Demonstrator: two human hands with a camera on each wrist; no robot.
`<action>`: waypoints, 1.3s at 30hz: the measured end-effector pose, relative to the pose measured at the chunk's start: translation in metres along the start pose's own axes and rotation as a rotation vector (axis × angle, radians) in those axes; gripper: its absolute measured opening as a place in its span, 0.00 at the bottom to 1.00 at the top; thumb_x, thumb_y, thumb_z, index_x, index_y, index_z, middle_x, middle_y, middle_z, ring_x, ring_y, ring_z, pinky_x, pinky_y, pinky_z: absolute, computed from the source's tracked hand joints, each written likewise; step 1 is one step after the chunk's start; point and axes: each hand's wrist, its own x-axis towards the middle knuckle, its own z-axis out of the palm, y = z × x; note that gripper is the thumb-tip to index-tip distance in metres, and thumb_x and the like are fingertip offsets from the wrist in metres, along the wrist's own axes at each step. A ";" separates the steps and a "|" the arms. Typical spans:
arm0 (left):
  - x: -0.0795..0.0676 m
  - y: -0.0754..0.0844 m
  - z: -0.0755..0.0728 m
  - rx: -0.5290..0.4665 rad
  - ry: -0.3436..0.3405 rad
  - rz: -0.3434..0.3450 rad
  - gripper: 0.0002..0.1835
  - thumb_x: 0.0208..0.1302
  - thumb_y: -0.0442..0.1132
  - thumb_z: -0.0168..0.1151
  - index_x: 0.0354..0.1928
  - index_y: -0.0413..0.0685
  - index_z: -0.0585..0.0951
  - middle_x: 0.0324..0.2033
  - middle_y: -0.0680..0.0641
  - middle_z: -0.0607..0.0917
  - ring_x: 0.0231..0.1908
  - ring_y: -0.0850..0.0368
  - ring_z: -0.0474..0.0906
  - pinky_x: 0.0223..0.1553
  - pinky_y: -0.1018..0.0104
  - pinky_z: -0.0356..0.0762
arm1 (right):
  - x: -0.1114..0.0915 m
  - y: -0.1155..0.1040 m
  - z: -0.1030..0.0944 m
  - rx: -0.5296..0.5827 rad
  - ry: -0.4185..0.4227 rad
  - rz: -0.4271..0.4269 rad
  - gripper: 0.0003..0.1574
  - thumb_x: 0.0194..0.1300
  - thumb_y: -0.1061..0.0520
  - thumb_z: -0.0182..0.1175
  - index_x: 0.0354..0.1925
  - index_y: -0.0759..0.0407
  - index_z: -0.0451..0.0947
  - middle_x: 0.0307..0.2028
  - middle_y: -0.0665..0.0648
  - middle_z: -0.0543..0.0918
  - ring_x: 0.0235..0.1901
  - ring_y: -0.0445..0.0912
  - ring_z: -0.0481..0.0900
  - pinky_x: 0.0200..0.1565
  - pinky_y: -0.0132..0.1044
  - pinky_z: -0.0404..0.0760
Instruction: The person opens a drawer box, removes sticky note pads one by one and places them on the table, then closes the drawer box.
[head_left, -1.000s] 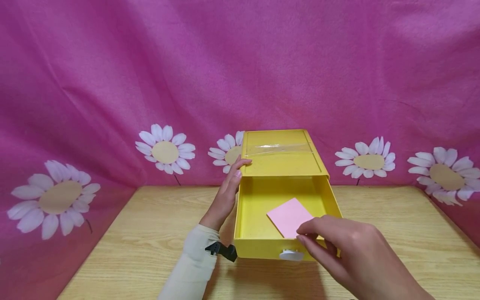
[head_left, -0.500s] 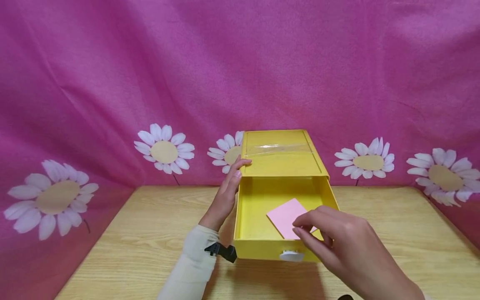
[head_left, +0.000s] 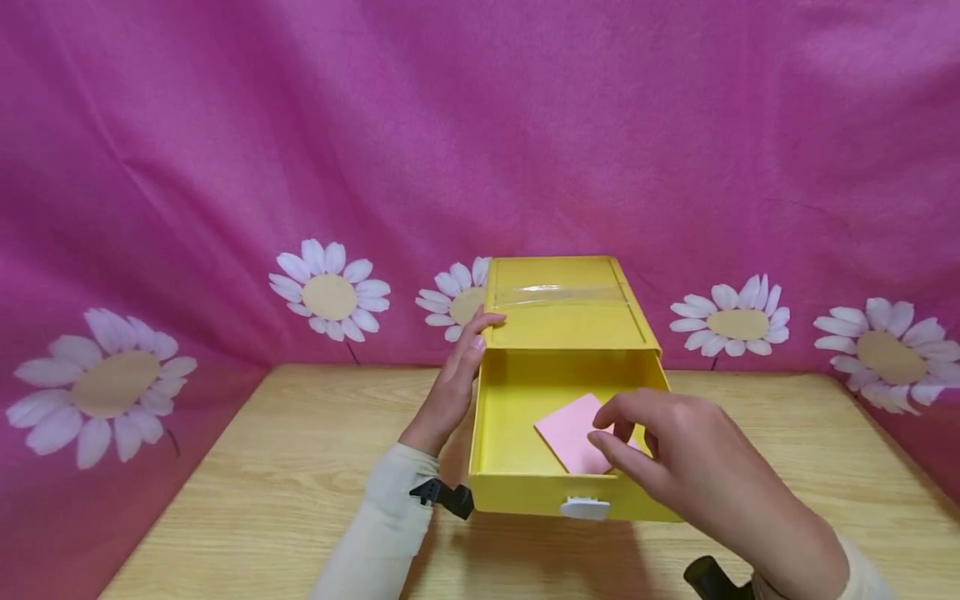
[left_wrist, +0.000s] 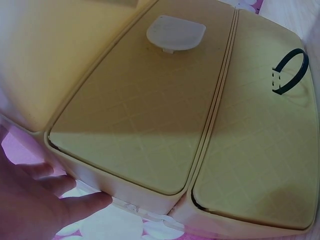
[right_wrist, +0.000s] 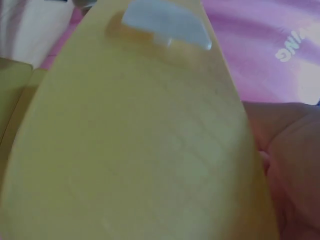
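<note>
A yellow drawer unit (head_left: 570,321) stands on the table with its upper drawer (head_left: 517,493) pulled out toward me. Inside that drawer lies a pink square sticky note (head_left: 562,432), turned cornerwise. My right hand (head_left: 697,454) hovers above the drawer's right half, fingers bent, a gap between thumb and forefinger, nothing visible between them; it covers part of the note. My left hand (head_left: 448,387) rests against the unit's left side, fingertips at the top edge. A white knob (head_left: 585,507) sits on the drawer front. In the left wrist view the left fingers are extended along the side.
Below the pulled-out drawer, the left wrist view shows a second drawer front (left_wrist: 255,145) with a black loop handle (left_wrist: 300,72). Clear tape (head_left: 558,293) crosses the unit's top. A pink cloth with daisies (head_left: 330,125) hangs behind the wooden table (head_left: 300,475).
My right hand has shifted slightly farther back over the drawer, and its thumb and forefinger have spread apart. The note and my left hand stay in place.
</note>
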 end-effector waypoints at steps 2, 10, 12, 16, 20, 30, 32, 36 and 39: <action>0.000 0.002 0.000 -0.005 -0.003 0.001 0.23 0.76 0.41 0.32 0.68 0.44 0.62 0.76 0.46 0.41 0.73 0.51 0.39 0.67 0.39 0.46 | 0.003 0.004 -0.002 0.008 -0.065 0.031 0.07 0.57 0.52 0.69 0.31 0.39 0.80 0.22 0.31 0.72 0.15 0.30 0.61 0.19 0.27 0.64; 0.004 0.005 0.003 -0.006 -0.018 0.001 0.23 0.76 0.43 0.33 0.68 0.45 0.62 0.76 0.47 0.41 0.73 0.50 0.40 0.67 0.41 0.50 | 0.012 0.014 -0.009 0.025 -0.234 0.111 0.05 0.60 0.50 0.65 0.28 0.39 0.79 0.16 0.35 0.70 0.14 0.32 0.63 0.20 0.30 0.66; 0.004 0.005 0.003 -0.004 -0.023 -0.004 0.23 0.77 0.43 0.33 0.68 0.46 0.62 0.76 0.48 0.41 0.73 0.50 0.40 0.68 0.41 0.49 | 0.015 0.014 -0.008 0.018 -0.262 0.120 0.05 0.59 0.50 0.65 0.28 0.40 0.79 0.16 0.35 0.71 0.14 0.33 0.64 0.20 0.30 0.66; 0.003 0.007 0.000 0.011 -0.021 -0.009 0.23 0.77 0.43 0.32 0.69 0.46 0.61 0.76 0.47 0.41 0.73 0.51 0.39 0.68 0.40 0.46 | 0.023 0.014 -0.004 0.023 -0.300 0.102 0.04 0.60 0.50 0.64 0.29 0.42 0.80 0.19 0.35 0.74 0.15 0.33 0.65 0.21 0.31 0.67; 0.003 -0.009 -0.005 0.016 0.014 0.004 0.22 0.77 0.47 0.34 0.68 0.54 0.63 0.76 0.48 0.42 0.73 0.53 0.41 0.67 0.38 0.47 | 0.031 0.013 0.001 0.008 -0.328 0.083 0.04 0.62 0.50 0.62 0.30 0.45 0.81 0.20 0.35 0.75 0.17 0.33 0.68 0.24 0.31 0.69; 0.006 -0.030 -0.008 0.013 0.025 0.021 0.22 0.76 0.52 0.34 0.68 0.61 0.63 0.76 0.52 0.43 0.72 0.55 0.41 0.66 0.38 0.50 | 0.040 0.015 0.009 -0.092 -0.425 0.017 0.06 0.57 0.47 0.68 0.28 0.39 0.79 0.18 0.40 0.70 0.21 0.35 0.66 0.21 0.31 0.67; 0.005 -0.026 -0.007 0.008 0.019 0.009 0.22 0.77 0.49 0.34 0.69 0.57 0.63 0.76 0.51 0.42 0.73 0.54 0.41 0.66 0.37 0.50 | 0.039 0.014 0.010 -0.117 -0.452 0.002 0.10 0.56 0.45 0.69 0.24 0.37 0.76 0.19 0.41 0.68 0.21 0.36 0.65 0.20 0.32 0.66; 0.000 -0.011 -0.004 0.008 0.000 -0.018 0.23 0.77 0.44 0.32 0.69 0.51 0.61 0.76 0.47 0.41 0.73 0.51 0.39 0.66 0.37 0.48 | 0.038 0.014 0.010 -0.162 -0.482 -0.015 0.17 0.55 0.43 0.68 0.19 0.36 0.70 0.21 0.42 0.68 0.21 0.37 0.65 0.19 0.33 0.65; 0.000 -0.005 -0.001 0.010 -0.008 -0.020 0.23 0.77 0.43 0.32 0.69 0.49 0.61 0.76 0.46 0.40 0.73 0.50 0.39 0.67 0.37 0.48 | 0.036 0.015 0.009 -0.186 -0.483 -0.027 0.17 0.55 0.40 0.67 0.20 0.36 0.69 0.22 0.42 0.68 0.21 0.37 0.64 0.19 0.33 0.64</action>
